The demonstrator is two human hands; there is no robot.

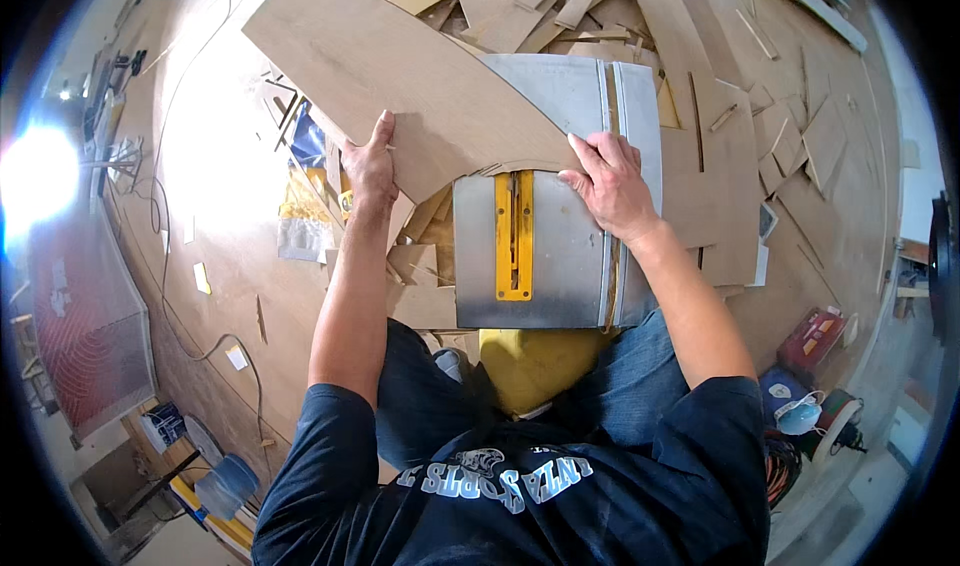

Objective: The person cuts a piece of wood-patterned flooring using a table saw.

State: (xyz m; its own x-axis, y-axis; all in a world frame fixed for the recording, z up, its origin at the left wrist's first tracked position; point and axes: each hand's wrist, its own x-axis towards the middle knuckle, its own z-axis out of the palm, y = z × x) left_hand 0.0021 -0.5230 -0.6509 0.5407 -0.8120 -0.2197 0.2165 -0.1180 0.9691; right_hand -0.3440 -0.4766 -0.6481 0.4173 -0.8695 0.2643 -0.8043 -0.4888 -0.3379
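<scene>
A long, thin brown wooden panel [400, 76] with a curved cut-out on its near edge lies across the grey metal table of a table saw [572, 266]. My left hand [371, 171] grips the panel's near left edge, thumb on top and fingers hidden beneath. At the panel's narrow right end, my right hand [612, 188] holds it with thumb and fingers, over the saw table. The curved edge meets the far end of the yellow insert plate [502, 266], where a dark slot runs lengthwise. Whether the blade touches the wood cannot be made out.
Wood offcuts [500, 16] lie heaped beyond the saw and around it. A black cord [165, 296] snakes over the floor at left, near a bright lamp [40, 181]. To the right sit a red box [811, 338] and a cable reel [838, 421].
</scene>
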